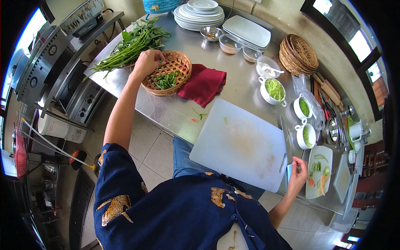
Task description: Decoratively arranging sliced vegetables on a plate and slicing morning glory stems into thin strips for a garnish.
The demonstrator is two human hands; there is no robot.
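My left hand is over the far left side of a round woven bamboo basket, fingers bent together. A bit of green shows at its fingertips; whether they grip it is unclear. Cut green leaves lie in the basket. Left of it is a pile of long-stemmed leafy greens. My right hand, fingers curled, is beside the light blue handle of a kitchen knife; I cannot tell whether it touches the handle. The blade lies along the right edge of a white cutting board, which overhangs the table's front edge.
A dark red cloth touches the basket. White handled bowls of shredded greens and an oblong plate of cut vegetables stand right. Stacked plates, small bowls and wicker baskets line the back of the steel table.
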